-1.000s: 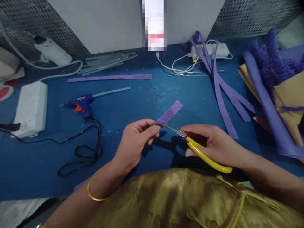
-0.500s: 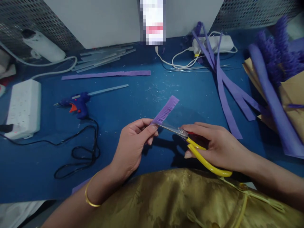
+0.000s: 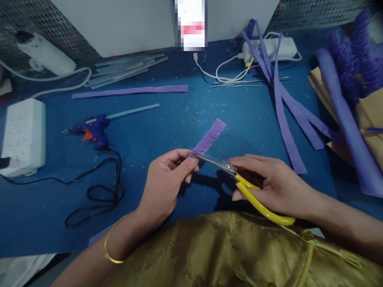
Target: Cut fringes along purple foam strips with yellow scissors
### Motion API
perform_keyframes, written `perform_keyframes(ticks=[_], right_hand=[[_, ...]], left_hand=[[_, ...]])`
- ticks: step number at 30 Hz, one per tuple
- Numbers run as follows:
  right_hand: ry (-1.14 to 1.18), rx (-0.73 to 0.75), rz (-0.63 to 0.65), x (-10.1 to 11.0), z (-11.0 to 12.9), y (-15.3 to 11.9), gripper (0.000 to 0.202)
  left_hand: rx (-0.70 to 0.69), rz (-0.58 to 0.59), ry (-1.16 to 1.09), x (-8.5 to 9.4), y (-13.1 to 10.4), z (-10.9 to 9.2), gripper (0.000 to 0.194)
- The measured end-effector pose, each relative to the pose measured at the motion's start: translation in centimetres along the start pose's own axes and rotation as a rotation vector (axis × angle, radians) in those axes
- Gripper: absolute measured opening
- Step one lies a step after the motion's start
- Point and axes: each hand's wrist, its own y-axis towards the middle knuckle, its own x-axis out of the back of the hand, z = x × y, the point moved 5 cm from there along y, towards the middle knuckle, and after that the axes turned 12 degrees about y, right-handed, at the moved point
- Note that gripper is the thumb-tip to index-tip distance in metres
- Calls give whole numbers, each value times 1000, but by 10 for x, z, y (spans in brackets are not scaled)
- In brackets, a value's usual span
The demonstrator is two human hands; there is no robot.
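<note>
Between its thumb and fingers, my left hand point(image 3: 167, 181) pinches a short purple strip point(image 3: 210, 136). The strip slants up to the right, and one long edge is cut into a fringe. My right hand point(image 3: 277, 185) is closed on the yellow handles of a pair of scissors point(image 3: 260, 205). The metal blades lie across the strip's lower end, right beside my left fingertips. The left hand's fingers partly hide the blade tips and the strip's lower end.
On the blue table point(image 3: 191, 119) lie a blue glue gun point(image 3: 97, 129) with a black cord, a long purple strip point(image 3: 131, 91), clear glue sticks point(image 3: 128, 67) and white power strips. More purple strips point(image 3: 289, 131) and a wrapped purple bouquet point(image 3: 350, 79) are at the right.
The view has shifted slightly, moving the table items at the left a little leftward. Both hands keep nearly the same places, with the scissor blades still at the strip.
</note>
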Motion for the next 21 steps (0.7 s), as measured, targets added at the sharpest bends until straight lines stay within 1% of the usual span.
perform_keyframes(ticks=[3, 16, 21], right_hand=[[2, -5, 16, -1, -1, 0, 37], [-7, 6, 17, -2, -1, -2, 45], [-6, 0, 5, -3, -1, -1, 39]], left_hand=[[-2, -2, 7, 0, 0, 1, 8], [18, -7, -13, 1, -1, 0, 9], [16, -11, -16, 0, 0, 1, 9]])
